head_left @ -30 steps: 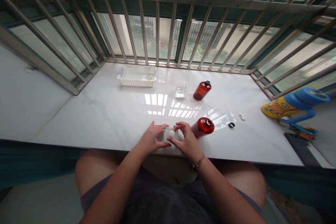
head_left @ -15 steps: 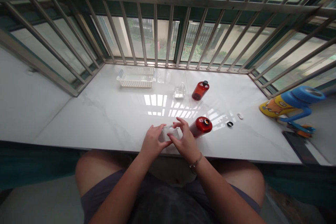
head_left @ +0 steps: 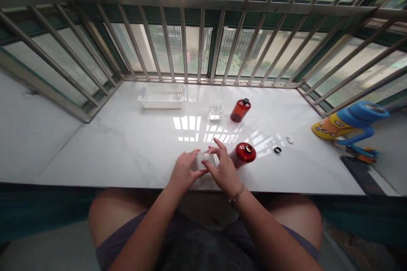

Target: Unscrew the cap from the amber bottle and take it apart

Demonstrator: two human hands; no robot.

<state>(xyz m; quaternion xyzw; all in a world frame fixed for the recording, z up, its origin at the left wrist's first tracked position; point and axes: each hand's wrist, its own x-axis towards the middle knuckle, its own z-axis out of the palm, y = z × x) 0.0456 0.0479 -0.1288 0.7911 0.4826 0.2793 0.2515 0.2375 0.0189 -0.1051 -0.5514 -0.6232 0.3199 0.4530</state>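
Note:
A small clear, square-bodied bottle (head_left: 201, 161) stands upright near the front edge of the counter. My left hand (head_left: 184, 169) grips its left side, thumb in front and fingers behind. With thumb and fingers, my right hand (head_left: 222, 169) closes on the white top (head_left: 206, 156) of this bottle, its index finger raised; the fingers partly hide that top. Just right of my right hand is an uncapped red-amber bottle (head_left: 243, 154), its round mouth showing. A black ring-shaped cap (head_left: 277, 150) and a small white piece (head_left: 289, 140) lie farther right.
A second amber bottle (head_left: 241, 111) with a black cap stands behind, beside another clear bottle (head_left: 215, 112). At back left sits a white perforated basket (head_left: 162, 103). On the right are a blue-and-yellow drinking flask (head_left: 343, 123) and a dark phone (head_left: 358, 173). Metal window bars (head_left: 190, 79) border the counter.
The view has shifted slightly. Both hands keep their places on the clear bottle, with only slight finger movement at its top.

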